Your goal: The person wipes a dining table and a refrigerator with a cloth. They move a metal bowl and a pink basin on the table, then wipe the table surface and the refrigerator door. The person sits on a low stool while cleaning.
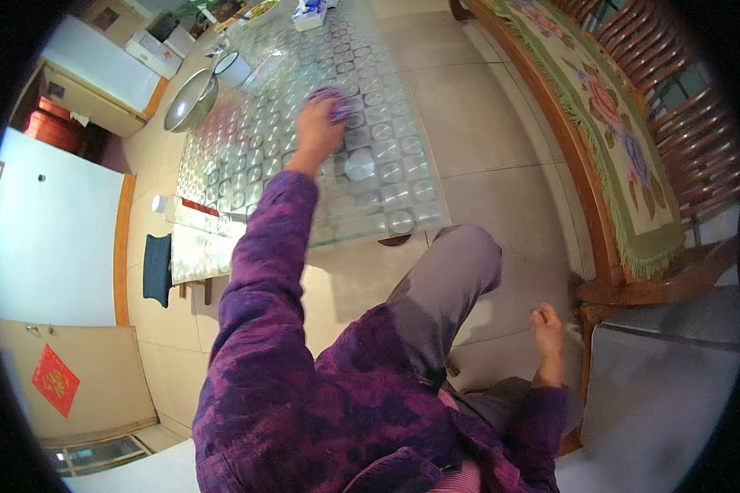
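Observation:
My left hand (pixel 317 130) reaches out over a glass-topped table (pixel 385 194) with a pattern of circles. It presses a crumpled purple cloth (pixel 339 103) onto the surface, and the palm side is hidden. My right hand (pixel 547 326) hangs low at my right side, apart from the table, near a wooden chair or bench frame. Its fingers are bent and I see nothing in them; whether they touch each other is unclear. Left of the cloth, a metal bowl (pixel 191 101) stands tilted-looking by the table's edge, beside a white enamel mug (pixel 232 69) with a dark rim.
A clear bottle with a white cap (pixel 159 204) is at the table's left side, above a dark-covered stool (pixel 157 269). Farther back are a dish of food (pixel 260 12) and a tissue pack (pixel 309 15). A wooden bench with a floral, fringed cover (pixel 616 132) lines the right.

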